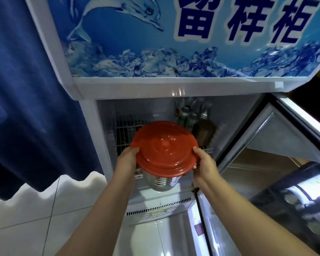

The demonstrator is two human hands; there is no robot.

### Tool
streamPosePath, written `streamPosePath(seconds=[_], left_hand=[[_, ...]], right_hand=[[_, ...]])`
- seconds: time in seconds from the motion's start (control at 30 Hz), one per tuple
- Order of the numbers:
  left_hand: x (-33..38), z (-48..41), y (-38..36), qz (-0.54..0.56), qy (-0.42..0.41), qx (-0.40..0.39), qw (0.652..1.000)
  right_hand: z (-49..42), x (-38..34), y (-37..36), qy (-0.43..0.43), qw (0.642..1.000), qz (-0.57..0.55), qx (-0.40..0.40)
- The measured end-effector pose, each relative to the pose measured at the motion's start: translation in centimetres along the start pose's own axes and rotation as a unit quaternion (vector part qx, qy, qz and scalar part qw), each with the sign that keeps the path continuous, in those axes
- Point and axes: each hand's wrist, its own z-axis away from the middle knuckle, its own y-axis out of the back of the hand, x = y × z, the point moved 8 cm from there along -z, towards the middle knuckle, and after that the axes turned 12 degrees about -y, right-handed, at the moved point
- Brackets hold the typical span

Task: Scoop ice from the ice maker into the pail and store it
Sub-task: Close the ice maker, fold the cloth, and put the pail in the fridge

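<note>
Red-lidded pail at the open sample cabinet

Red round plastic lid caps a shiny ribbed steel pail, held at the mouth of a white display cabinet, just in front of its white wire shelf. The left hand and right hand grip the lid's rim from either side, thumbs on top.

The cabinet's blue header panel reads "留样柜" in dark blue characters, beside a leaping dolphin above pictured ice. Bottles and a brass-coloured canister stand inside at the right. A glass door hangs open rightward. A dark blue curtain falls at the left over a white tiled floor.
</note>
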Motion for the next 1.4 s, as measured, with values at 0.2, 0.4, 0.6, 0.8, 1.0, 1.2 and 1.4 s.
streamPosePath(seconds=[0.2,0.4,0.6,0.8,1.0,1.2,1.4], left_hand=[[1.1,-2.7,-2.4,0.037,-0.037,0.024,0.998],[2.3,-5.8,-3.8,0.070,-0.085,0.062,0.992],[2.1,-9.1,-4.6,0.071,-0.101,0.090,0.988],[1.1,-11.7,-4.7,0.084,-0.116,0.075,0.987],[-0.9,-13.4,-4.8,0.105,-0.132,0.038,0.985],[-1.6,-14.3,-5.2,0.125,-0.147,0.025,0.981],[-1.9,-14.8,-5.5,0.133,-0.147,0.033,0.980]], right_hand=[[-3.0,-3.9,-2.2,0.010,0.999,0.013,-0.046],[-5.4,-6.2,-5.3,-0.004,0.996,0.017,-0.092],[-9.1,-6.4,-7.9,-0.016,0.991,0.016,-0.130],[-13.0,-5.7,-9.1,-0.006,0.987,0.016,-0.159],[-14.9,-4.7,-9.1,0.001,0.983,-0.008,-0.182],[-15.6,-4.3,-8.9,-0.017,0.980,-0.051,-0.192],[-15.3,-4.4,-9.1,0.005,0.978,-0.062,-0.201]])
